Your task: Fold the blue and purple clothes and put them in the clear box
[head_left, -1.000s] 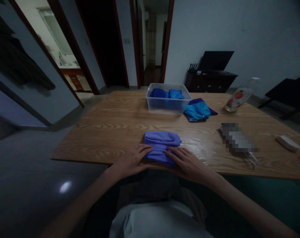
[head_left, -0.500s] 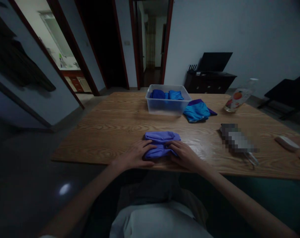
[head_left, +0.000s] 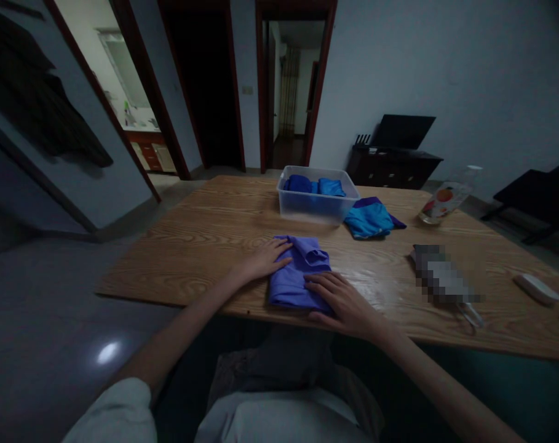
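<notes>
Both hands, left hand (head_left: 261, 263) and right hand (head_left: 341, 299), press flat with fingers spread on folded purple cloth (head_left: 296, 274) at frame centre, pinning it to the surface (head_left: 200, 246).

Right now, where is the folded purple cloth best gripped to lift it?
Probably by its two short side edges, hands coming from left and right. The purple cloth lies flat in a compact fold, left hand at its far-left edge, right hand at its near-right corner.

Both hands flat — fingers (head_left: 279, 248) spread.
</notes>
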Demonstrator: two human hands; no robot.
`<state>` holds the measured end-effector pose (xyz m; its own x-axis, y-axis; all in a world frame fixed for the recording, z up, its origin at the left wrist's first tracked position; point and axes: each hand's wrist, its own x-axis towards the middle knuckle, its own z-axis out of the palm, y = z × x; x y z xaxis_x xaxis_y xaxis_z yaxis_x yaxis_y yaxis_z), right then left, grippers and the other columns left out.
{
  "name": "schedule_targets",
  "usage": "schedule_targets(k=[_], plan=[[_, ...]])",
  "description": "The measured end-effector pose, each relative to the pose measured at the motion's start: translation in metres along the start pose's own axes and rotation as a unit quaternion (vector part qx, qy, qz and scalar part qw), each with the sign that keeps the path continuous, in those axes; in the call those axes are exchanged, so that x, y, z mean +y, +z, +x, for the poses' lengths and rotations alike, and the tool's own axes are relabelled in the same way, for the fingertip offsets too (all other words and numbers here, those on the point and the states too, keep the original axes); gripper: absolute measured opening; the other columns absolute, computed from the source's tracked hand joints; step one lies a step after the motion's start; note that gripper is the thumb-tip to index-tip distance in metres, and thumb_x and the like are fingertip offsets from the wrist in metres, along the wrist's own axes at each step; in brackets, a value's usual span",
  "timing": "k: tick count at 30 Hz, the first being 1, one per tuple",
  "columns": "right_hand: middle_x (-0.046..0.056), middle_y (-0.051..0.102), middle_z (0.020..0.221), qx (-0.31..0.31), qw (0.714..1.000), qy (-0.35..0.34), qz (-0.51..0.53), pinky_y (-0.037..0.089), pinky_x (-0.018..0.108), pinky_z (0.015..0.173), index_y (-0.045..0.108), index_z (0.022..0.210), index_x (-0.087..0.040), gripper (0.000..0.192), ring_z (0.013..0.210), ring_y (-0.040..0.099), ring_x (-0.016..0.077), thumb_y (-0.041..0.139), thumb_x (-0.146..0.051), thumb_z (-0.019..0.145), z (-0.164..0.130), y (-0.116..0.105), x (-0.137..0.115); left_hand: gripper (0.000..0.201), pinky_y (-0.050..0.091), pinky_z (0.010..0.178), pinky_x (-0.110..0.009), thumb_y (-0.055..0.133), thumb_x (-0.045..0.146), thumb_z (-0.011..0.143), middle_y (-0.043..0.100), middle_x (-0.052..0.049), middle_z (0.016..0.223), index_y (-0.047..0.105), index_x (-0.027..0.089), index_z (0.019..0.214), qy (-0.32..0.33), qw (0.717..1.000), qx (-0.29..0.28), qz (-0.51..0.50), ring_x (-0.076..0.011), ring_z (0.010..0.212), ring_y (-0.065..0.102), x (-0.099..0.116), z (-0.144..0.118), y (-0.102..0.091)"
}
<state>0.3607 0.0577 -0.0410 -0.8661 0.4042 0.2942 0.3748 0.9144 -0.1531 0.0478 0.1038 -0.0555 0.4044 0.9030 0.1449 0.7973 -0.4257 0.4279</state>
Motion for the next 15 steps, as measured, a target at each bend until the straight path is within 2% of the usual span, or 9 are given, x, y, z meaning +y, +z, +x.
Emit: schedule_targets(k=[3, 7, 11, 15], plan=[[0.017, 0.057, 0.162, -0.020, 1.000, 0.006, 0.023, 0.047, 0.059, 0.121, 0.056, 0.155, -0.020, 0.060, 0.147, 0.056, 0.0353, 0.064, -0.057, 0.108, -0.003, -0.005, 0.000, 0.066, 0.024, 0.138, -0.055, 0.048, 0.056, 0.112, 0.043, -0.017, 0.174, 0.049, 0.019, 0.166, -0.012, 1.000, 0.001, 0.011, -0.0325, 0.165, 0.036, -0.008, 0.011, 0.008], [0.014, 0.055, 0.164, -0.032, 0.999, 0.020, 0.037, 0.045, 0.058, 0.123, 0.052, 0.160, -0.023, 0.056, 0.150, 0.053, 0.0329, 0.057, -0.052, 0.112, -0.003, -0.005, 0.009, 0.067, 0.017, 0.138, -0.060, 0.050, 0.057, 0.111, 0.041, -0.019, 0.175, 0.052, 0.016, 0.163, -0.016, 1.000, 0.003, 0.024, -0.0379, 0.165, 0.034, -0.001, 0.023, 0.013], [0.014, 0.063, 0.154, -0.001, 0.998, 0.053, 0.020, 0.049, 0.055, 0.120, 0.057, 0.152, -0.022, 0.041, 0.142, 0.059, 0.0302, 0.050, -0.042, 0.116, 0.001, 0.001, 0.026, 0.071, 0.013, 0.138, -0.062, 0.049, 0.057, 0.110, 0.042, -0.021, 0.174, 0.046, 0.013, 0.166, -0.012, 1.000, -0.008, 0.018, -0.0388, 0.165, 0.033, 0.008, 0.031, 0.015], [0.014, 0.068, 0.147, 0.036, 0.995, 0.090, -0.018, 0.052, 0.054, 0.115, 0.062, 0.143, -0.022, 0.034, 0.133, 0.066, 0.0308, 0.048, -0.036, 0.116, -0.001, 0.008, 0.040, 0.066, 0.013, 0.138, -0.060, 0.052, 0.053, 0.110, 0.044, -0.017, 0.174, 0.046, 0.018, 0.166, 0.000, 1.000, -0.017, -0.011, -0.0364, 0.164, 0.035, 0.010, 0.045, 0.016]])
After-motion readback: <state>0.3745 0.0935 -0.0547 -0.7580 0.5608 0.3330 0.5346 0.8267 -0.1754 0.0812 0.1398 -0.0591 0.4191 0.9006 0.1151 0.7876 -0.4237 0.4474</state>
